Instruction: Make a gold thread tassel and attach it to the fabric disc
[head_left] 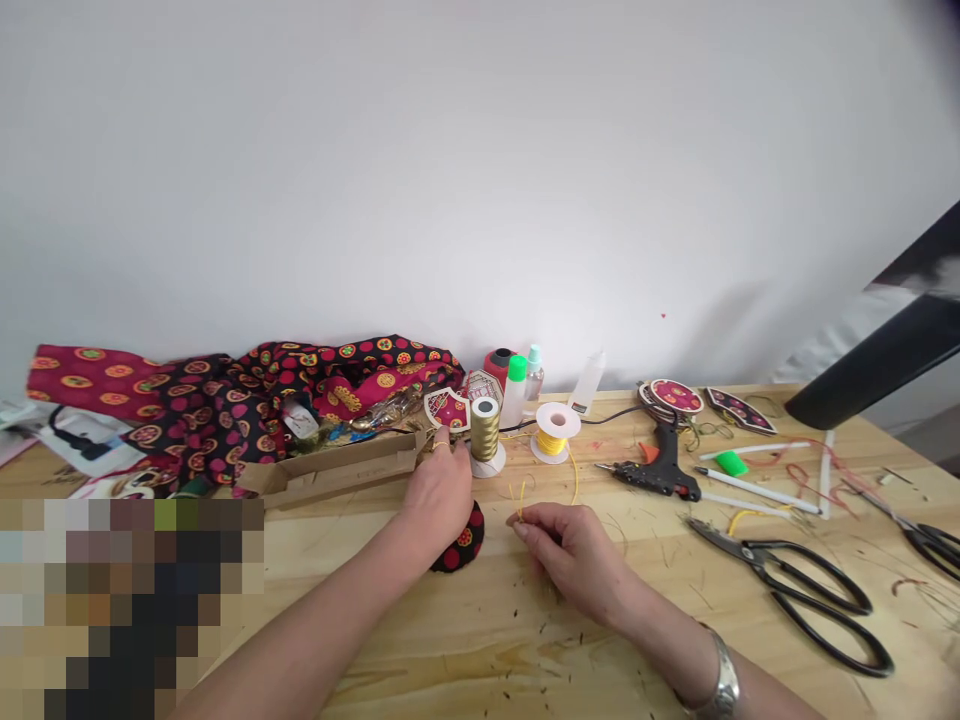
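Observation:
My right hand (571, 552) is closed in a pinch on a yellow cord (521, 497), whose thin ends stick up above the fingertips. My left hand (444, 490) reaches forward to the right end of a long open cardboard box (337, 472), close beside a spool of gold thread (485, 432). Its fingertips are hidden, so its grip does not show. Partly under that hand lies a round black fabric piece with red dots (463, 545). A white spool of yellow cord (555, 435) stands beyond my right hand.
Patterned cloth (225, 400) is heaped at the back left. Glue bottles (514, 392) stand near the wall. To the right lie a black glue gun (664, 468), white glue sticks (761, 490), big black-handled scissors (795, 590) and patterned ornaments (675, 396). A dark post (877, 365) slants in at right.

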